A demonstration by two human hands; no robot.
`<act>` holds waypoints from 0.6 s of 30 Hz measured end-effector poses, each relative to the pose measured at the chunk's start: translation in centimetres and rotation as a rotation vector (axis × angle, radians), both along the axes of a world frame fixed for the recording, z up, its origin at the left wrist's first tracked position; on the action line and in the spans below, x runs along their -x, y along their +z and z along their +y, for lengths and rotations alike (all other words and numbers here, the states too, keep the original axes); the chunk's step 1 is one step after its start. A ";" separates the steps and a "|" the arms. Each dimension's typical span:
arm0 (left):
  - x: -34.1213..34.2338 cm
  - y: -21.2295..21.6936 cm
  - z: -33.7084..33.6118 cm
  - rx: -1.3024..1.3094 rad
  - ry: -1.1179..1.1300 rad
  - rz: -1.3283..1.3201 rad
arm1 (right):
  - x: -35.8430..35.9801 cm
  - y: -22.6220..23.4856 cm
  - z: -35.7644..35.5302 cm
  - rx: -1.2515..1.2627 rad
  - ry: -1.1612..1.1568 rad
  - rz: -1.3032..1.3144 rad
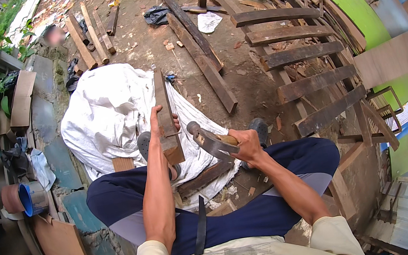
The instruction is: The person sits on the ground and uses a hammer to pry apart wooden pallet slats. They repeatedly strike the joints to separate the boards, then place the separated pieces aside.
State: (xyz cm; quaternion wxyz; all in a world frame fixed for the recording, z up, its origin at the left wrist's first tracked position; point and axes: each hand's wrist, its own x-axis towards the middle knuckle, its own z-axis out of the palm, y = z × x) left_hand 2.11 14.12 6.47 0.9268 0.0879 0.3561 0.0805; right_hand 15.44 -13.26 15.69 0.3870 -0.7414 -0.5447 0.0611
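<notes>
My left hand (pixel 156 119) is wrapped round a brown wooden beam (pixel 163 99), which it holds tilted up over the white cloth (pixel 101 101). A thin nail-like piece crosses the beam's face below my fingers; I cannot tell whether it is driven in. In my right hand (pixel 248 145) is a claw hammer (pixel 210 143), gripped by its wooden handle close to the metal head. The hammer's round face points toward the beam and stands apart from it. Between my legs a dark wooden block (pixel 205 177) lies on the cloth, below the beam's near end.
A slatted wooden frame (pixel 305 60) lies at the right. Two long dark beams (pixel 205 68) rest on the dirt ahead, and several shorter wood pieces (pixel 97 32) lie at the far left. A block wall (pixel 80 206) with a blue bucket (pixel 34 198) beside it runs along my left.
</notes>
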 end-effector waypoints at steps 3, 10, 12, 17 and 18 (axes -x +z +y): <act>0.0 0.1 -0.3 -0.093 -0.026 0.112 | 0.0 0.9 -0.4 -0.090 -0.017 0.070; -1.2 0.8 -2.4 -0.377 -0.049 0.190 | -0.2 -2.0 -1.2 -0.041 -0.026 0.016; -1.1 1.2 -3.5 -0.445 0.007 0.191 | -0.1 -1.3 -1.4 -0.006 -0.069 0.063; -2.3 1.4 -6.5 -0.600 0.173 0.166 | 0.7 0.2 -1.0 0.230 -0.211 0.567; -2.6 1.4 -7.4 -0.646 0.199 0.152 | 0.6 0.4 -1.2 0.211 -0.195 0.673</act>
